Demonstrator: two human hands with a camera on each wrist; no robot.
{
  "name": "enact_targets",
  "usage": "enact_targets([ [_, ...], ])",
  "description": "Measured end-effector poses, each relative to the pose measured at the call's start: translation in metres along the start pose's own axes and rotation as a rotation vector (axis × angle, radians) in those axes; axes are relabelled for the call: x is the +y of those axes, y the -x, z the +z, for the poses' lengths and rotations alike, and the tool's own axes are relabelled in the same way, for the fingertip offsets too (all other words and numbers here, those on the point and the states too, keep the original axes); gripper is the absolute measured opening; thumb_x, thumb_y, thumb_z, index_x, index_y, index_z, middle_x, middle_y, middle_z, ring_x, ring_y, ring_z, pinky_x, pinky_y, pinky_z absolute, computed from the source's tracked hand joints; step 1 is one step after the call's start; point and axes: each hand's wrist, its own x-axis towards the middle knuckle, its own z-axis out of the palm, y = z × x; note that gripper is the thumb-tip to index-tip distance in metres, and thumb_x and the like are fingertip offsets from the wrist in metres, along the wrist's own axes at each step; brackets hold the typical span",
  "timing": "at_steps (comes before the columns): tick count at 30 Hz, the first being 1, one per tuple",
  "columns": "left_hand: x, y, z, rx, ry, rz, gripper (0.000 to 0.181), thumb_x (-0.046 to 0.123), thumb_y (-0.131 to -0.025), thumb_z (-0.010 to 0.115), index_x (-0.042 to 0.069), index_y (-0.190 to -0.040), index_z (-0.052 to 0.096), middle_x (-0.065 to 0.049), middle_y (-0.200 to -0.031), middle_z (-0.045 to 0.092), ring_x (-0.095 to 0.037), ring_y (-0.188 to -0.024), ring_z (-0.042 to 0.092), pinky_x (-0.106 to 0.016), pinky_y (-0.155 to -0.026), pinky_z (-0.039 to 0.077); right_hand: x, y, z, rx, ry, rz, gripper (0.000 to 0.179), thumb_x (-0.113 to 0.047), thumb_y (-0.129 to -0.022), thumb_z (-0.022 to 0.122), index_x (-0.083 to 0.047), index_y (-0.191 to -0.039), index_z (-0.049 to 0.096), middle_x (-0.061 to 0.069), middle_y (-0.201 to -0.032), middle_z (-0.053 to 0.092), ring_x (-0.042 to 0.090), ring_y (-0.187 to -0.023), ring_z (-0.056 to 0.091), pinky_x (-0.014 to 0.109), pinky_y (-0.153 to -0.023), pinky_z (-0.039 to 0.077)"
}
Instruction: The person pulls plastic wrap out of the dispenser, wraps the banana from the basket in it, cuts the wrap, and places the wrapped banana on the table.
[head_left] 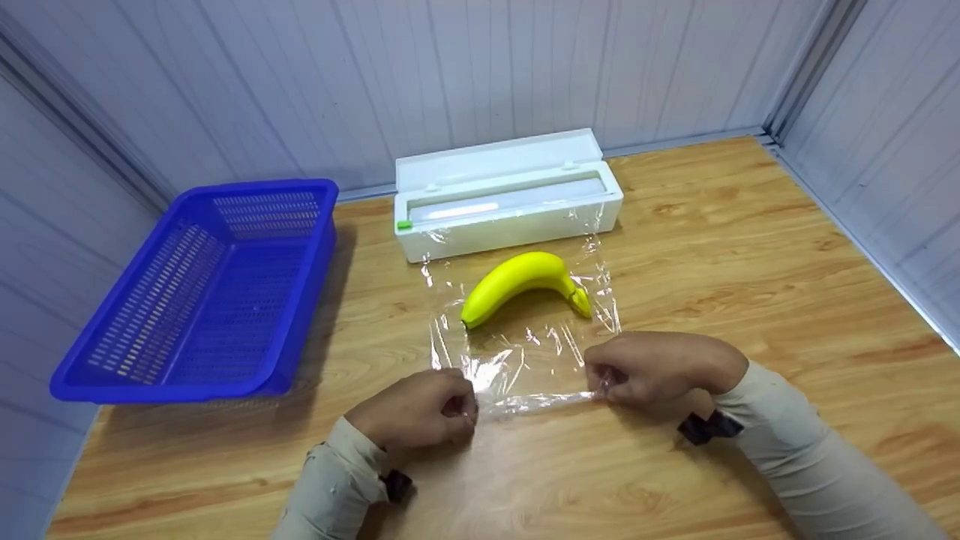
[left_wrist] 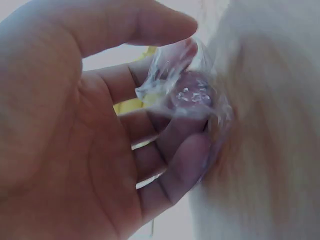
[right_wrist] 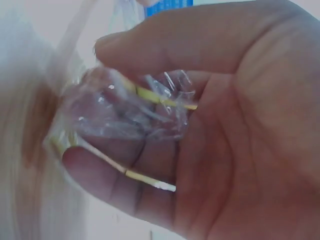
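A sheet of clear plastic wrap point(head_left: 525, 345) runs from the white dispenser box point(head_left: 517, 225) toward me over the table. On the sheet's area lies a yellow banana point(head_left: 525, 279), its curve facing away from me. My left hand point(head_left: 420, 409) pinches the near left corner of the wrap, and my right hand point(head_left: 652, 367) pinches the near right corner. In the left wrist view, crumpled wrap point(left_wrist: 185, 90) bunches between thumb and curled fingers. The right wrist view shows wrap point(right_wrist: 125, 107) gathered likewise under the thumb. The near edge stretches between both hands.
At the left stands a blue plastic basket point(head_left: 281, 360) with slotted sides. The box's lid point(head_left: 499, 159) is raised at the back, and a green slider point(head_left: 404, 225) sits at its left end. Panelled walls point(head_left: 480, 75) border the wooden table point(head_left: 750, 285).
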Motion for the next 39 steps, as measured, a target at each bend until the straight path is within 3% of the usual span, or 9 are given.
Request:
enact_targets([
  [7,-0.004,0.001,-0.003,0.006,0.102,-0.009,0.009,0.011,-0.092,0.065,0.015,-0.084,0.067,0.01,-0.075,0.06,-0.007,-0.071,0.054,-0.027,-0.065,0.048,0.01,-0.001,-0.003,0.002,-0.078,0.024,0.006,-0.015,-0.091,0.071,-0.018,-0.094,0.066,-0.011,-0.089,0.062,0.008,-0.082,0.059,0.029,-0.074,0.051],
  [11,-0.004,0.004,-0.003,-0.006,0.191,-0.033,0.009,0.009,-0.094,0.063,0.013,-0.087,0.068,0.005,-0.078,0.066,-0.009,-0.072,0.059,-0.027,-0.066,0.051,0.013,-0.003,-0.004,-0.007,-0.137,0.047,0.003,-0.023,-0.096,0.067,-0.02,-0.094,0.066,-0.011,-0.089,0.063,0.01,-0.082,0.059,0.03,-0.074,0.051],
  [16,-0.007,0.004,-0.003,0.025,0.275,-0.024,0.008,0.007,-0.096,0.062,0.008,-0.091,0.068,-0.003,-0.081,0.069,-0.012,-0.069,0.064,-0.027,-0.064,0.053,0.017,-0.003,-0.006,0.014,-0.208,0.043,0.006,-0.023,-0.099,0.063,-0.022,-0.095,0.065,-0.008,-0.09,0.063,0.012,-0.082,0.06,0.03,-0.073,0.051],
  [25,-0.013,0.002,-0.004,0.109,0.213,0.014,0.009,0.012,-0.098,0.065,0.011,-0.089,0.068,0.009,-0.079,0.063,-0.008,-0.07,0.054,-0.026,-0.064,0.047,0.026,-0.003,-0.006,0.075,-0.231,0.019,0.007,-0.022,-0.1,0.063,-0.019,-0.095,0.067,-0.008,-0.087,0.065,0.012,-0.079,0.059,0.03,-0.072,0.051],
  [33,-0.016,0.001,-0.006,0.184,0.339,-0.01,0.005,0.01,-0.097,0.065,0.007,-0.094,0.069,-0.001,-0.088,0.069,-0.015,-0.081,0.062,-0.032,-0.074,0.054,0.031,-0.004,-0.006,0.076,-0.319,0.023,0.01,-0.021,-0.1,0.063,-0.014,-0.094,0.067,-0.001,-0.084,0.067,0.014,-0.074,0.061,0.028,-0.069,0.051],
  [39,-0.018,0.0,-0.006,0.249,0.383,-0.022,0.007,0.012,-0.099,0.063,0.007,-0.098,0.069,-0.002,-0.089,0.069,-0.015,-0.079,0.062,-0.03,-0.069,0.053,0.033,-0.005,-0.004,0.095,-0.325,0.023,0.01,-0.022,-0.1,0.062,-0.015,-0.094,0.066,-0.002,-0.084,0.065,0.014,-0.076,0.06,0.028,-0.069,0.051],
])
